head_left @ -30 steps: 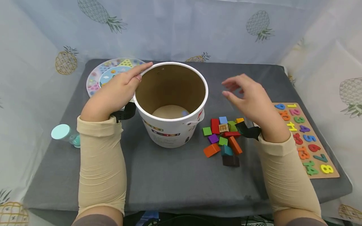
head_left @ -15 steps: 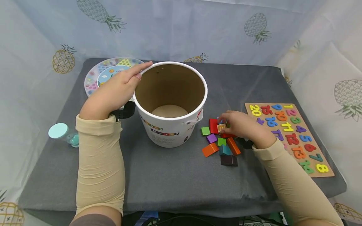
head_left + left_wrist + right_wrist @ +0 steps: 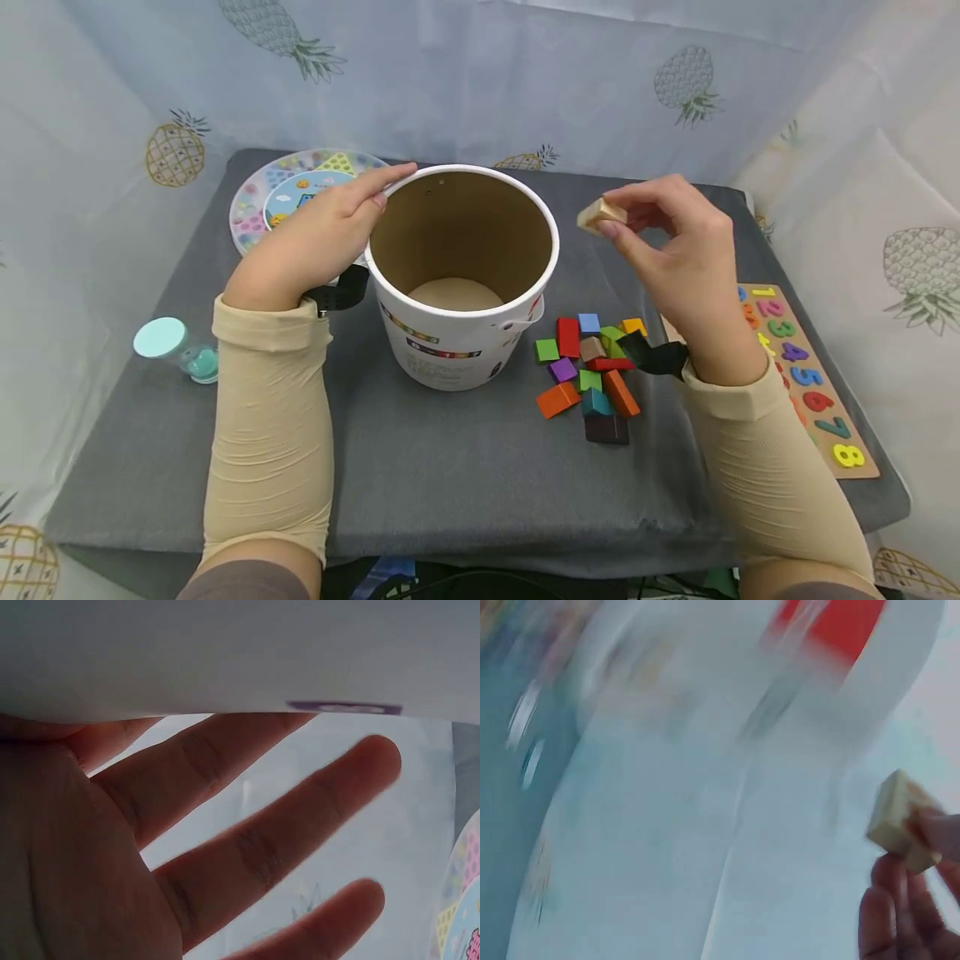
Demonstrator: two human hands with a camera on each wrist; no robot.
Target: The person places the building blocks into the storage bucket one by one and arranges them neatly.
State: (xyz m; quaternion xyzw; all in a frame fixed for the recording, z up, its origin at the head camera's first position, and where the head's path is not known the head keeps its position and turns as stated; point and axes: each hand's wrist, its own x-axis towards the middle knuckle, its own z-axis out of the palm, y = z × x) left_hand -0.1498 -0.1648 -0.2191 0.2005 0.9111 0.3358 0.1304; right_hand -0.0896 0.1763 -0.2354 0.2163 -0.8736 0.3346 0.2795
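Observation:
My left hand (image 3: 318, 229) rests on the left rim of a white bucket (image 3: 457, 350), index finger laid along the edge. In the left wrist view its fingers (image 3: 277, 840) spread out straight beside the bucket's pale wall (image 3: 225, 660). To the right of the bucket, my right hand (image 3: 678, 258) pinches a pale wooden block (image 3: 600, 215) between thumb and fingertips, raised about level with the rim. The right wrist view, partly blurred, shows the same wooden block (image 3: 901, 821). Below, a loose pile of coloured blocks (image 3: 592, 367) lies on the grey tabletop.
At the right stands a wooden number board (image 3: 825, 400), partly behind the right arm. A round patterned board (image 3: 251, 204) lies at the back left, and a clear container with a mint lid (image 3: 161, 337) lies beside the left sleeve. A pineapple-print curtain (image 3: 465, 83) surrounds the table.
My right hand went down to the pile, took hold of the pale wooden block and lifted it up toward the bucket. A blue patch inside the bucket no longer shows. The left hand stayed on the rim.

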